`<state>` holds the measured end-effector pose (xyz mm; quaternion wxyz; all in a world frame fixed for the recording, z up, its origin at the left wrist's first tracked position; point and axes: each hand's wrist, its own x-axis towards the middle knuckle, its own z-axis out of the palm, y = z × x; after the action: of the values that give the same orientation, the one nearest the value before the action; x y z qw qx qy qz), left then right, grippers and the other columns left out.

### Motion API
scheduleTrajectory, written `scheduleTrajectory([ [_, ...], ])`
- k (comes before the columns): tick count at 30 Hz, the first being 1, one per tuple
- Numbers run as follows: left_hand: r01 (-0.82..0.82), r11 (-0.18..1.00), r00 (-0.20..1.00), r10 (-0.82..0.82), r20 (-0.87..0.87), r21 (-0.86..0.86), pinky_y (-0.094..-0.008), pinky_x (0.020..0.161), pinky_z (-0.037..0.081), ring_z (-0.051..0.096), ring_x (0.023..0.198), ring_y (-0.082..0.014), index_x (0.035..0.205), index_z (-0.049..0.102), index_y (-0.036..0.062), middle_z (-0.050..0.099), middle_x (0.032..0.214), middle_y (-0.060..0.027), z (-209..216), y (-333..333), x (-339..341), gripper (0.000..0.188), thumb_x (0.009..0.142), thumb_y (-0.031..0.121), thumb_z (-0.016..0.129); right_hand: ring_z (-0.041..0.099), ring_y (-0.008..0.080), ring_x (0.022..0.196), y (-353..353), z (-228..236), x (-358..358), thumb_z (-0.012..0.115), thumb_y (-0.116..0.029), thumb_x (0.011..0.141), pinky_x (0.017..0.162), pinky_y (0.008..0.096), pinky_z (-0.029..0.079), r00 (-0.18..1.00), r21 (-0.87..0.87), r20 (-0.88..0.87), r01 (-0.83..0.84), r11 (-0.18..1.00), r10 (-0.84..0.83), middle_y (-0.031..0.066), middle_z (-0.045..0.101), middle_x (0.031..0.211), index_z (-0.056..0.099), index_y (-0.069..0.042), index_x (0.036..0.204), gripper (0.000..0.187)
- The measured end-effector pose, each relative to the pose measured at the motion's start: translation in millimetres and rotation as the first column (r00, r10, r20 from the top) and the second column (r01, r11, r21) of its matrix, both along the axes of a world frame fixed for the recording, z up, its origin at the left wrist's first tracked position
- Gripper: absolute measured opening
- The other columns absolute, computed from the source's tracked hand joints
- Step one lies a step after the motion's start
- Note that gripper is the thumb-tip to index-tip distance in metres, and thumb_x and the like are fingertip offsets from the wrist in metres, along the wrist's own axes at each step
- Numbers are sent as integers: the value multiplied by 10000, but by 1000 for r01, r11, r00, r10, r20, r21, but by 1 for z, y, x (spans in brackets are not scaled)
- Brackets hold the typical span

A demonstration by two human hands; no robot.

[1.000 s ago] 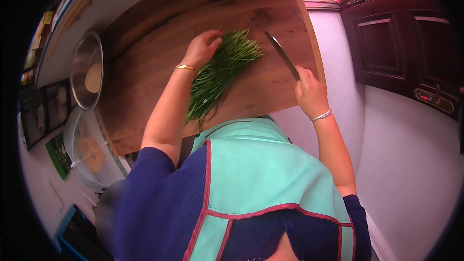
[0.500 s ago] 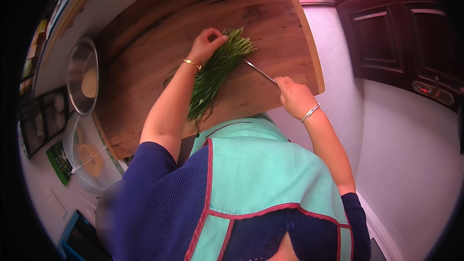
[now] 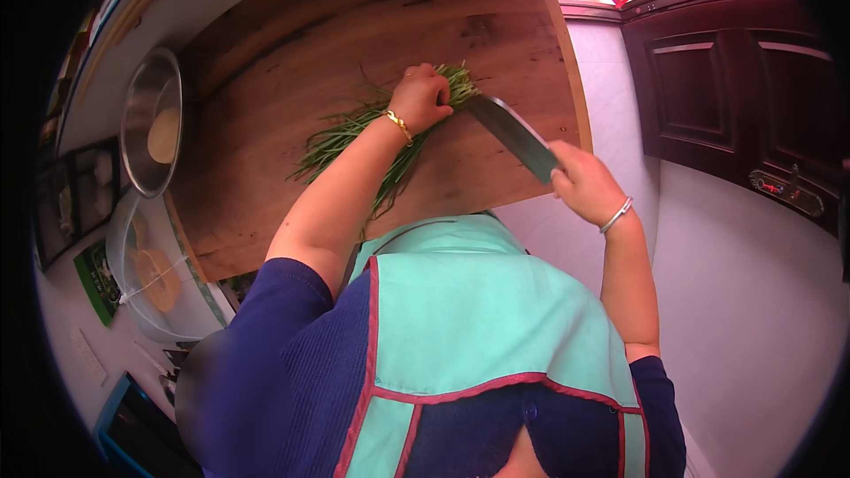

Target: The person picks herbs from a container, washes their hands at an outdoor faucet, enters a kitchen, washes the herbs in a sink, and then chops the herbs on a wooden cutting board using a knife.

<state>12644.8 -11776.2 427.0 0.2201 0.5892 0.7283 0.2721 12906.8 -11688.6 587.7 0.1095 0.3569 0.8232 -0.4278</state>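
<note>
A bunch of long thin greens like chives (image 3: 341, 134) lies on a large wooden board (image 3: 292, 57). Its pale stem ends point up and to the right, while the loose leaves fan out toward the left and lower edge. My left hand (image 3: 421, 99) is closed around the bunch just below the stem ends. In my right hand (image 3: 589, 186) is the handle of a wide-bladed kitchen knife (image 3: 515, 138). The blade's tip is right beside the stem ends; whether it touches them I cannot tell.
At the board's left stands a steel bowl (image 3: 137, 146) with a pale round lump in it. Nearer me is a clear plastic tub (image 3: 142, 314) and a green packet (image 3: 95, 281). Dark wooden cabinets (image 3: 695, 80) line the right.
My left hand has moved right and slightly down and now wraps the bunch. The knife has turned so its broad side shows, and the leaves have spread to the left.
</note>
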Motion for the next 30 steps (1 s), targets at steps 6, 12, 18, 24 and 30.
scheduleTrajectory([
  [6, 24, 996, 995, -32, -93, -82, -411, 760, 460, 503, 936, -327, 689, 570, 97, 538, 906, -102, 14, 10, 7, 273, 588, 213, 795, 588, 400, 812, 10, -38, -66, 501, -69, 805, 699, 470, 486, 979, 486, -182, 12, 874, 88, 204, 580, 972, 466, -17, 1077, 279],
  [12, -19, 990, 971, -15, -239, -137, -417, 793, 486, 496, 1024, -335, 790, 631, 67, 548, 1018, -115, 16, 15, 18, 302, 595, 232, 791, 615, 395, 763, 2, -78, -97, 498, -75, 813, 648, 468, 514, 989, 494, -7, -122, 861, 145, 224, 581, 924, 437, -9, 984, 193],
  [18, 1, 964, 955, -80, -287, -265, -404, 837, 505, 491, 1071, -343, 930, 665, 57, 537, 1121, -131, 22, 22, 19, 368, 613, 210, 774, 621, 404, 747, 3, -80, -106, 445, -53, 838, 635, 469, 522, 972, 492, 140, -232, 839, 187, 228, 584, 915, 434, -6, 990, 160],
  [24, 9, 978, 961, -66, -269, -209, -411, 817, 504, 499, 1045, -346, 906, 654, 52, 542, 1083, -132, 16, 19, 17, 360, 603, 204, 774, 617, 409, 734, 7, -109, -110, 433, -45, 841, 628, 478, 514, 978, 478, 137, -204, 855, 156, 233, 572, 926, 406, -22, 1003, 166],
  [30, 4, 992, 965, -37, -260, -129, -417, 793, 503, 504, 1021, -346, 870, 634, 57, 539, 1037, -126, 15, 16, 16, 338, 605, 212, 777, 611, 413, 736, 9, -126, -95, 411, -43, 852, 627, 493, 502, 992, 521, -90, -30, 853, 90, 237, 561, 946, 394, -35, 1007, 155],
])
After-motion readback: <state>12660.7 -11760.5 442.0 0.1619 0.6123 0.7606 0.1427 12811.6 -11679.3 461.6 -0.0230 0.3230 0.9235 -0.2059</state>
